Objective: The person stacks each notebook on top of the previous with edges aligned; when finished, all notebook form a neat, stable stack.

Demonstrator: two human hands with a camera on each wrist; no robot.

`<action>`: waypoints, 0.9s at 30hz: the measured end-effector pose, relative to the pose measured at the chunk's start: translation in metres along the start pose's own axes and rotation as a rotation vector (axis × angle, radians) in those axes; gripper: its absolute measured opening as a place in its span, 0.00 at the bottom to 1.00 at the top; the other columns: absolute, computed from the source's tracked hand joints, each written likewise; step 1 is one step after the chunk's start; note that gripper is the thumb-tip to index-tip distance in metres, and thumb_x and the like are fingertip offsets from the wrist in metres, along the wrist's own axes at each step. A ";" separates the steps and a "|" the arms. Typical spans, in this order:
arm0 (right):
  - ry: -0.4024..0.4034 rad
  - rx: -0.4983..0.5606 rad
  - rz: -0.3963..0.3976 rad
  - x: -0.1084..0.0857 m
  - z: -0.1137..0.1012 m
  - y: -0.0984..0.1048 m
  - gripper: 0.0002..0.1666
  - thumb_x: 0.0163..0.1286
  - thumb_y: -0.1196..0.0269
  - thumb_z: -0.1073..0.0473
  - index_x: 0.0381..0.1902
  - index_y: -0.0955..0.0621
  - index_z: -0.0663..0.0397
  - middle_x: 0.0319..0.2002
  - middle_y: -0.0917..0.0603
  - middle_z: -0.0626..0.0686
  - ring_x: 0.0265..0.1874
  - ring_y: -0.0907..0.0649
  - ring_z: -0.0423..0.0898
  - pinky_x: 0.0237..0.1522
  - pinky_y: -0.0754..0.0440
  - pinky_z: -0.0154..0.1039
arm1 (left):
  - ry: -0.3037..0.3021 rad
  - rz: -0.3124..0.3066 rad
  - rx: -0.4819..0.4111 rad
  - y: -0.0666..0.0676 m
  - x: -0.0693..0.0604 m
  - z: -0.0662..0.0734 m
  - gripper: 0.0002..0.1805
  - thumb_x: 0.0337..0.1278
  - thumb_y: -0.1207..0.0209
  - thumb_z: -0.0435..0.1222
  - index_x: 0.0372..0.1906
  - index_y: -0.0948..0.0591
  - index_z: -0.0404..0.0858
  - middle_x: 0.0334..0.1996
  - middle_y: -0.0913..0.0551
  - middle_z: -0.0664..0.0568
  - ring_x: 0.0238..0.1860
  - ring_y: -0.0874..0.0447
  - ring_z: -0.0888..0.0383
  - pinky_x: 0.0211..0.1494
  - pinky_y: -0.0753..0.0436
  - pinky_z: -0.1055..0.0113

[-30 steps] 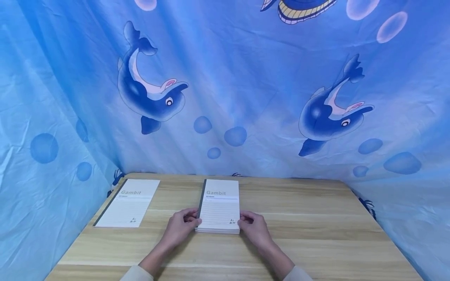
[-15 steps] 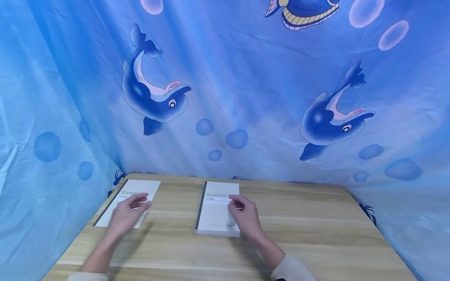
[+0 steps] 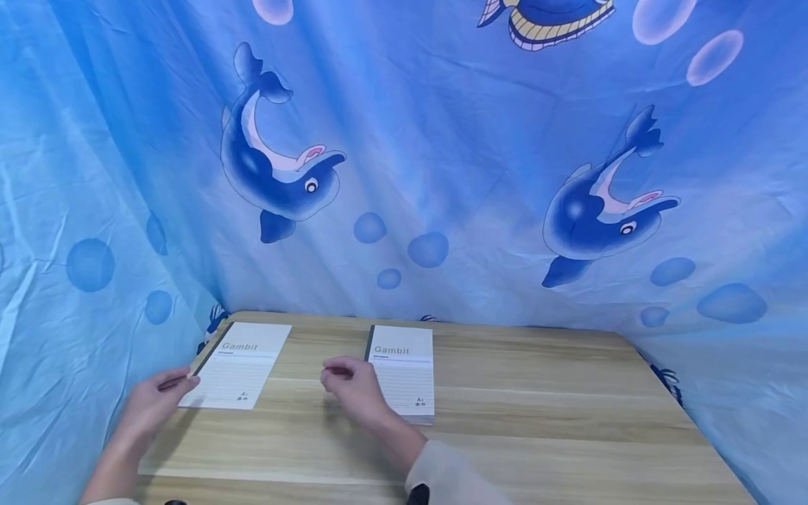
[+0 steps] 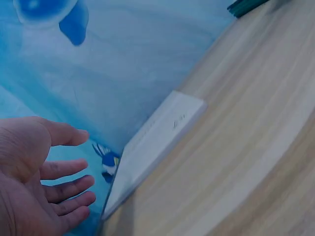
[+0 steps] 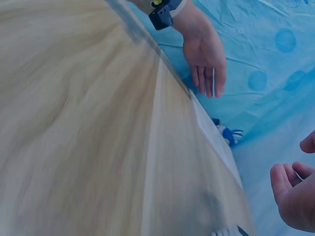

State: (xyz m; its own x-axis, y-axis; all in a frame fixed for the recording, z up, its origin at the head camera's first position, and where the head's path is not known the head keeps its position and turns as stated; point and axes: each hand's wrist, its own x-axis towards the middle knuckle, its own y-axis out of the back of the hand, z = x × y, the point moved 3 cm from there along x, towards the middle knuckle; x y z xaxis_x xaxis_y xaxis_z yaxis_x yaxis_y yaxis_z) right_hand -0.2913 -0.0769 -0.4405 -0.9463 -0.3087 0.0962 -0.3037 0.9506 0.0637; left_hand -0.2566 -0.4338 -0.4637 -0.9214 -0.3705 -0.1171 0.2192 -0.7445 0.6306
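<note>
Two groups of white "Gambit" notebooks with dark spines lie on the table. The left notebook (image 3: pixel 243 368) is near the table's left edge. My left hand (image 3: pixel 151 403) is beside its spine, fingers extended and apart from it in the left wrist view, with nothing held. Near the middle is a notebook stack (image 3: pixel 404 379), its lower left part hidden by my right hand (image 3: pixel 356 389). That hand hovers over the gap left of the stack, fingers loosely bent and holding nothing. In the right wrist view, the left notebook (image 5: pixel 214 135) shows under my left hand (image 5: pixel 204 54).
The wooden table (image 3: pixel 536 407) extends to the right of the stack. A blue curtain (image 3: pixel 480 175) printed with dolphins hangs along the back and sides, close to the table edges. A dark wristband (image 3: pixel 419 494) sits on the right wrist.
Both hands have left the sides of the stack. The left hand has crossed leftward to the far side of the left notebook; the right hand has moved left over the stack. The notebooks have stayed put.
</note>
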 end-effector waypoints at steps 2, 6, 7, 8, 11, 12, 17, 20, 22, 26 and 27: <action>-0.024 0.030 -0.004 0.004 0.005 -0.012 0.16 0.67 0.33 0.62 0.51 0.14 0.59 0.42 0.13 0.51 0.38 0.16 0.37 0.43 0.15 0.28 | 0.015 -0.008 0.008 0.000 0.001 -0.004 0.43 0.76 0.50 0.54 0.76 0.42 0.23 0.75 0.41 0.23 0.73 0.38 0.27 0.66 0.25 0.42; -0.105 0.079 0.025 0.010 0.017 -0.037 0.15 0.64 0.33 0.64 0.49 0.14 0.57 0.40 0.14 0.50 0.37 0.16 0.39 0.44 0.13 0.33 | 0.034 -0.013 0.030 -0.004 0.001 -0.006 0.43 0.76 0.48 0.53 0.76 0.42 0.22 0.75 0.41 0.23 0.72 0.39 0.25 0.70 0.30 0.36; -0.126 0.084 0.034 0.011 0.020 -0.044 0.15 0.63 0.33 0.65 0.49 0.14 0.57 0.39 0.14 0.49 0.36 0.16 0.39 0.45 0.12 0.35 | 0.038 -0.012 0.035 -0.005 0.001 -0.006 0.43 0.75 0.48 0.52 0.76 0.42 0.22 0.75 0.41 0.23 0.73 0.40 0.25 0.71 0.32 0.35; -0.147 0.082 0.045 0.011 0.024 -0.050 0.16 0.62 0.33 0.66 0.49 0.14 0.57 0.38 0.15 0.49 0.36 0.16 0.40 0.44 0.12 0.36 | 0.041 -0.011 0.041 -0.006 0.000 -0.006 0.43 0.75 0.47 0.52 0.76 0.43 0.22 0.74 0.42 0.23 0.73 0.41 0.24 0.72 0.34 0.34; -0.196 0.099 0.066 0.013 0.033 -0.069 0.19 0.59 0.34 0.68 0.49 0.15 0.60 0.36 0.16 0.49 0.34 0.17 0.41 0.45 0.12 0.41 | 0.049 -0.008 0.062 -0.007 0.000 -0.006 0.43 0.75 0.47 0.51 0.75 0.44 0.21 0.74 0.44 0.21 0.74 0.44 0.23 0.75 0.38 0.33; -0.206 0.104 0.067 0.014 0.036 -0.075 0.20 0.58 0.34 0.69 0.50 0.15 0.61 0.35 0.16 0.50 0.34 0.17 0.42 0.45 0.11 0.42 | 0.052 -0.004 0.068 -0.008 -0.001 -0.006 0.43 0.75 0.47 0.50 0.75 0.44 0.20 0.74 0.44 0.21 0.74 0.45 0.23 0.76 0.39 0.33; -0.247 0.112 0.068 0.016 0.043 -0.100 0.23 0.55 0.36 0.72 0.51 0.17 0.66 0.36 0.17 0.51 0.35 0.17 0.45 0.47 0.12 0.44 | 0.072 0.001 0.082 -0.010 0.001 -0.007 0.45 0.74 0.46 0.50 0.76 0.47 0.20 0.74 0.47 0.20 0.75 0.48 0.23 0.77 0.41 0.33; -0.266 0.091 0.063 0.015 0.041 -0.109 0.23 0.55 0.36 0.72 0.51 0.17 0.66 0.38 0.18 0.52 0.38 0.16 0.48 0.49 0.13 0.48 | 0.061 -0.001 0.090 -0.011 0.003 -0.009 0.45 0.73 0.46 0.50 0.76 0.47 0.20 0.74 0.47 0.19 0.75 0.48 0.22 0.76 0.40 0.32; -0.276 0.079 0.052 0.014 0.039 -0.114 0.24 0.55 0.35 0.72 0.52 0.18 0.67 0.39 0.18 0.53 0.40 0.16 0.49 0.51 0.13 0.50 | 0.056 0.002 0.092 -0.011 0.004 -0.010 0.44 0.73 0.46 0.48 0.76 0.47 0.19 0.74 0.46 0.19 0.75 0.47 0.22 0.77 0.39 0.33; -0.299 0.080 0.029 0.013 0.035 -0.121 0.24 0.54 0.35 0.72 0.52 0.18 0.68 0.41 0.18 0.55 0.43 0.16 0.52 0.56 0.13 0.54 | 0.045 0.003 0.099 -0.010 0.004 -0.011 0.44 0.73 0.46 0.48 0.75 0.45 0.19 0.73 0.45 0.18 0.74 0.46 0.22 0.76 0.38 0.33; -0.302 0.085 0.027 0.013 0.034 -0.123 0.23 0.53 0.35 0.73 0.51 0.18 0.68 0.40 0.18 0.55 0.43 0.16 0.52 0.56 0.14 0.54 | 0.042 0.002 0.100 -0.010 0.004 -0.011 0.44 0.73 0.46 0.48 0.75 0.45 0.19 0.73 0.45 0.18 0.74 0.45 0.22 0.76 0.38 0.33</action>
State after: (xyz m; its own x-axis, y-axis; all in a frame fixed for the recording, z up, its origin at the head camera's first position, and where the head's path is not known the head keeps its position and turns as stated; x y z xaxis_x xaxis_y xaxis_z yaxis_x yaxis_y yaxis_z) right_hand -0.2698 -0.1966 -0.4812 -0.9405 -0.2724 -0.2033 -0.2743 0.9614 -0.0191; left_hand -0.2585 -0.4339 -0.4791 -0.9062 -0.3964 -0.1470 0.1857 -0.6855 0.7040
